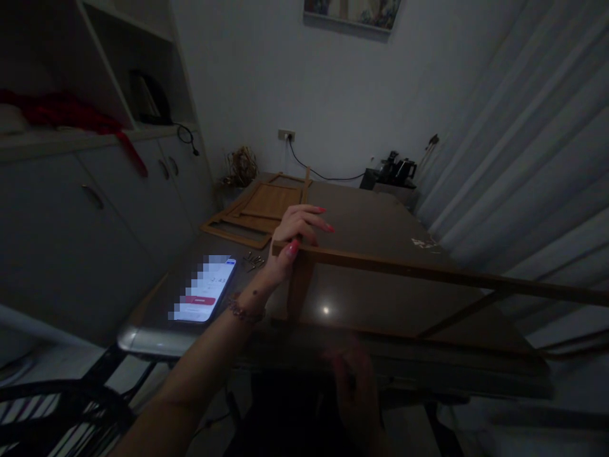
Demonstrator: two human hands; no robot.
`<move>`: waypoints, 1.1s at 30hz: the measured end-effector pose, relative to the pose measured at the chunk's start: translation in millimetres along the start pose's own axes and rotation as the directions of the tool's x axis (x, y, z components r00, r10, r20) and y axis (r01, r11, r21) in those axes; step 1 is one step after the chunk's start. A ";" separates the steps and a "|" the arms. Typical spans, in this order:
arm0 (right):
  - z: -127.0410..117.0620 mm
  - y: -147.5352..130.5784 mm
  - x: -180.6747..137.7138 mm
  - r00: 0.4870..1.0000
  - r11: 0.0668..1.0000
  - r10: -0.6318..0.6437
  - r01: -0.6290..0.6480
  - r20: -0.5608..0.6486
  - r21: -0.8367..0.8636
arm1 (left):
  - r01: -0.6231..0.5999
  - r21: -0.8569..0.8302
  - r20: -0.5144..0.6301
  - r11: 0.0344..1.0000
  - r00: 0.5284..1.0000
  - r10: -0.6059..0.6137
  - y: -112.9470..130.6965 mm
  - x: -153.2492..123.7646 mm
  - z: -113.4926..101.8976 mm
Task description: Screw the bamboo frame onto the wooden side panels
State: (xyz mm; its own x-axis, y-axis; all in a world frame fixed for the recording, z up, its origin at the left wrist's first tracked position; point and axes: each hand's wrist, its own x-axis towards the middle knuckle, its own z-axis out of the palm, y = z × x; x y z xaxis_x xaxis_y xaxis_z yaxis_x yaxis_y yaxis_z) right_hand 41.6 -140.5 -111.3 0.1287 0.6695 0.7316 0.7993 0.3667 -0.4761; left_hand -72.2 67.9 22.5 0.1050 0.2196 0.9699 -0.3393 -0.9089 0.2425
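Observation:
My left hand point(297, 231) grips the upper left corner of a wooden frame point(380, 261), thumb on the near side and fingers over the far side. The frame stands on its long edge on the table and runs off to the right, with a crosspiece between its rails. My right hand point(354, 381) is low at the table's near edge, below the frame, dark and smeared by motion; its fingers cannot be made out. Several screws point(254, 261) lie on the table left of my left wrist. Beside them is a lit phone point(209, 289).
Flat wooden panels and frames point(271, 203) lie on the far left of the table point(352, 203). Small paper scraps point(423, 243) are at its right side. A black chair point(61, 406) stands at lower left, cabinets point(118, 184) at left, a curtain point(514, 139) at right.

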 end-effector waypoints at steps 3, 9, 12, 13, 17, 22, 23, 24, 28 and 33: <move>-6.1 -3.2 8.2 1.000 0.999 0.004 -0.003 -0.013 0.033 | 0.033 0.049 0.002 0.998 0.999 -0.033 2.2 -2.8 -0.2; -19.4 -12.7 36.1 0.989 0.975 -0.107 0.124 -0.099 0.185 | 0.127 0.111 -0.133 0.986 0.985 -0.112 -2.5 -18.5 -4.8; -32.4 -28.7 66.1 0.942 0.924 -0.294 0.324 -0.161 0.205 | 0.196 0.024 -0.228 0.980 0.956 -0.186 -4.7 -28.3 -6.2; -36.5 -36.4 78.7 0.917 0.908 -0.341 0.379 -0.207 0.180 | 0.220 0.010 -0.262 0.975 0.942 -0.210 -4.2 -32.0 -6.3; -43.2 -69.0 132.4 0.911 0.926 -0.361 0.375 -0.198 0.037 | 0.354 0.061 -0.446 0.933 0.846 -0.292 8.0 -57.8 -5.0; -30.4 -82.6 174.5 0.909 0.893 -0.415 0.415 0.040 -0.175 | 0.549 0.353 -0.561 0.758 0.772 -0.298 47.7 -118.8 -4.7; -27.5 -81.3 177.7 0.904 0.884 -0.421 0.428 0.077 -0.185 | 0.552 0.430 -0.540 0.714 0.791 -0.287 56.6 -130.2 -5.9; -25.1 -79.6 179.6 0.897 0.876 -0.428 0.442 0.108 -0.192 | 0.538 0.520 -0.470 0.664 0.829 -0.304 64.9 -139.7 -7.4; -20.5 -72.7 180.7 0.886 0.866 -0.440 0.462 0.148 -0.190 | 0.369 0.818 -0.136 0.442 0.870 -0.474 88.7 -158.6 -13.4; -18.7 -70.2 180.6 0.898 0.888 -0.424 0.437 0.116 -0.145 | 0.280 0.892 -0.006 0.356 0.793 -0.609 98.3 -170.6 -14.3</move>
State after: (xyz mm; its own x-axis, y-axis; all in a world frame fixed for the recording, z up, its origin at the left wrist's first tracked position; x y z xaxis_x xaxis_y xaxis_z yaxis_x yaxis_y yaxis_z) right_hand 19.7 -57.4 63.3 -0.2910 0.5206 0.8027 0.8507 0.5246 -0.0318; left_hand -136.8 -53.8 -118.8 0.2839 0.7298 0.6219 0.7422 -0.5779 0.3393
